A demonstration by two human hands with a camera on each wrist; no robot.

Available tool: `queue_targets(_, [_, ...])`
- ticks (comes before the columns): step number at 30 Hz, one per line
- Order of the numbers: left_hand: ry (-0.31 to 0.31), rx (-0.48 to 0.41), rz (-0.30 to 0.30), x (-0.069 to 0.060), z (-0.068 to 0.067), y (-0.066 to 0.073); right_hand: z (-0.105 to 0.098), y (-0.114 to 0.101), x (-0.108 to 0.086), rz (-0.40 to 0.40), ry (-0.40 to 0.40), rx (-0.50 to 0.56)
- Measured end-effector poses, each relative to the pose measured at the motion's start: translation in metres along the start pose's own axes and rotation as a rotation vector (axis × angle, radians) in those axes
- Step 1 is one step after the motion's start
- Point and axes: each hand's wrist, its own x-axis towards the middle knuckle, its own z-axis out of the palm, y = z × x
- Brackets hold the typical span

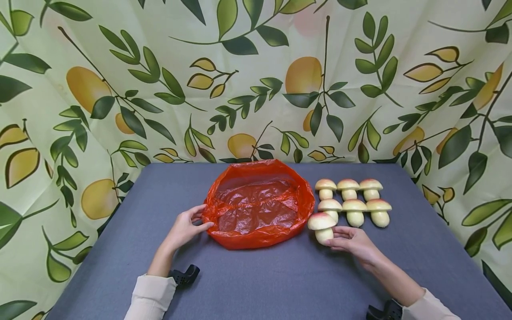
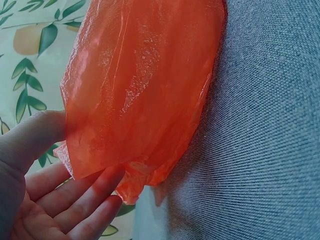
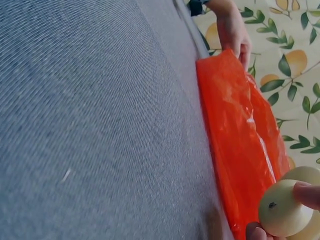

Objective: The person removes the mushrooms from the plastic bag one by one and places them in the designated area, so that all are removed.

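Observation:
A red plastic bag (image 1: pixel 258 238) lies on the table with its mouth spread wide, and no object shows inside it. My left hand (image 1: pixel 188 226) holds the bag's left rim; in the left wrist view the plastic (image 2: pixel 140 90) passes between the thumb and the fingers. To the right of the bag, my right hand (image 1: pixel 354 244) grips a toy mushroom (image 1: pixel 321 226) by its stem, the red-tinged cap up. The round stem base of that mushroom (image 3: pixel 285 207) shows between thumb and fingers in the right wrist view.
Behind the held mushroom, several more mushrooms (image 1: pixel 354 212) stand in two rows close to the bag's right side. The grey table (image 1: pixel 256 284) reaches back to a leaf-and-fruit patterned cloth (image 1: pixel 256 111), which also hangs along both sides.

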Motion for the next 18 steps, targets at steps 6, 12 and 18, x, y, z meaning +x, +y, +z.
queue_targets(6, [0.005,0.009,0.002,0.001,0.001,0.000,-0.008,0.006,-0.001,-0.007,-0.050,0.001])
queue_targets(12, [-0.002,0.006,0.005,0.000,0.000,-0.001,-0.015,0.009,-0.002,0.013,-0.110,0.013])
queue_targets(18, [-0.008,0.013,0.003,-0.001,0.001,-0.001,-0.021,0.013,-0.005,0.042,-0.120,-0.014])
